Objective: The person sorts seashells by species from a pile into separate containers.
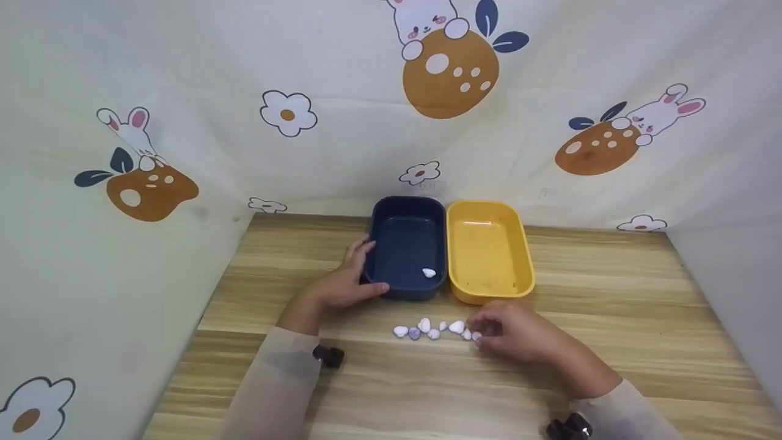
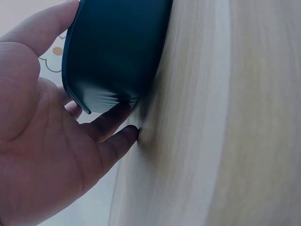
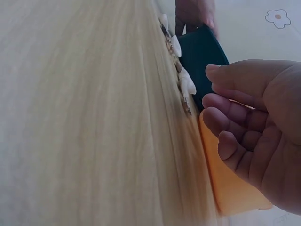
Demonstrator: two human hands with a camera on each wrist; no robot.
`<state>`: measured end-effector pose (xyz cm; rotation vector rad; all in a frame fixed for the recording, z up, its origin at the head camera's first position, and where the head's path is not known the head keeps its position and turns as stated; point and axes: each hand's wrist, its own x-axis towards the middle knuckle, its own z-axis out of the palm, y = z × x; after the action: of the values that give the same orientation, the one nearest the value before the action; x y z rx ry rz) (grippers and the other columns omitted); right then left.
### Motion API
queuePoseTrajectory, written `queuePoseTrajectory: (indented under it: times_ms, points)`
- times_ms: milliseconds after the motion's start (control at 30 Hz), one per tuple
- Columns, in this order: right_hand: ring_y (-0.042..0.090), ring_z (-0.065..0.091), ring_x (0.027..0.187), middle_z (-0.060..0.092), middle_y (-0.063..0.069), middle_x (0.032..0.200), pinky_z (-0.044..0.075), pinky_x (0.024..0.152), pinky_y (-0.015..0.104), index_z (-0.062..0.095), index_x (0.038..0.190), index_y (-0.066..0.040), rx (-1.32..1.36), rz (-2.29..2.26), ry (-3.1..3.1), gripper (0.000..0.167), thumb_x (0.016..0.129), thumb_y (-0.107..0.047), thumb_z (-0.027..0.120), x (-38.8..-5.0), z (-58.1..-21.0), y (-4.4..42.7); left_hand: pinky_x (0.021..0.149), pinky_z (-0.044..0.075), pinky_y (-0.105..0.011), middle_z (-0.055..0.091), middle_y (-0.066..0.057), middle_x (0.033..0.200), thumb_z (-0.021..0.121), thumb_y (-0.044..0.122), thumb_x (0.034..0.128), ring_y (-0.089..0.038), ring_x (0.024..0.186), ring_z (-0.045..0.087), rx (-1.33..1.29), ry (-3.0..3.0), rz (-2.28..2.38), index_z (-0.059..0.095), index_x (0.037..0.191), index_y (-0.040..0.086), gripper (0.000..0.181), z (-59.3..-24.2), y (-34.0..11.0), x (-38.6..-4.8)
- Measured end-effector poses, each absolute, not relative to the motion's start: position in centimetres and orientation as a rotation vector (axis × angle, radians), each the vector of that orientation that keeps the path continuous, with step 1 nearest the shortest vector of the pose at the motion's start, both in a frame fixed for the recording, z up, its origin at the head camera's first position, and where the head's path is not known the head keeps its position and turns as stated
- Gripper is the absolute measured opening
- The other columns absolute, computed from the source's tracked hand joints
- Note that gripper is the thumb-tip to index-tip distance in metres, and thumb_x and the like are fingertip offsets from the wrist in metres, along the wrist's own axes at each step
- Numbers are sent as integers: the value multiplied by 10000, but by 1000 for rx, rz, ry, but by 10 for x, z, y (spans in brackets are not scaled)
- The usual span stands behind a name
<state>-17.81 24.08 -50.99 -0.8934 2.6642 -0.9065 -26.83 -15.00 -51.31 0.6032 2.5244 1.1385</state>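
Observation:
In the head view, my left hand point(image 1: 345, 284) grips the near left corner of a dark blue container point(image 1: 408, 292), thumb at its front rim and fingers along its left side. The left wrist view shows the hand point(image 2: 56, 136) around the container point(image 2: 115, 47). One white stone point(image 1: 429, 273) lies inside. My right hand point(image 1: 519, 332), fingers loosely curled, is at the right end of a row of small stones, beside a pale stone point(image 1: 476, 337); contact cannot be told. In the right wrist view, the right hand point(image 3: 263, 117) shows nothing between its fingers.
A yellow container point(image 1: 490, 296) stands against the blue one's right side, with no stone visible inside. Several white and greyish stones, including a larger white one point(image 1: 457, 327), lie on the wooden table point(image 1: 427, 391) before both containers. A patterned cloth point(image 1: 342, 159) hangs behind.

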Motion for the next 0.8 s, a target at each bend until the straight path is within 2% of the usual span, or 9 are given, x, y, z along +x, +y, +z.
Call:
queuePoseTrajectory:
  times_ms: [233,500,800]
  points:
    - [126,706,932,797,-35,1014,607,838,286,809,1100,-131,-883,-894,2676,232,872,-118,851,-181,-517,243,1319,267,-618,-104,-65,1807,728,577,961,-449,1648,174,612,2519,1137,79,1730,148,1094,-515,-151,-269]
    - [90,672,866,776,-52,930,574,772,235,818,1019,-159,-925,-888,2683,183,853,-85,846,-183,-523,243,1312,269,-631,-101,-91,1806,726,578,961,-475,1638,192,610,2523,1132,77,1730,139,1098,-514,-151,-269]
    - [85,664,853,761,-45,904,574,754,242,808,966,-157,-953,-878,2691,166,840,-52,836,-183,-522,243,1317,265,-625,-90,-103,1804,731,563,964,-468,1638,196,624,2528,1136,77,1728,128,1096,-512,-150,-268]
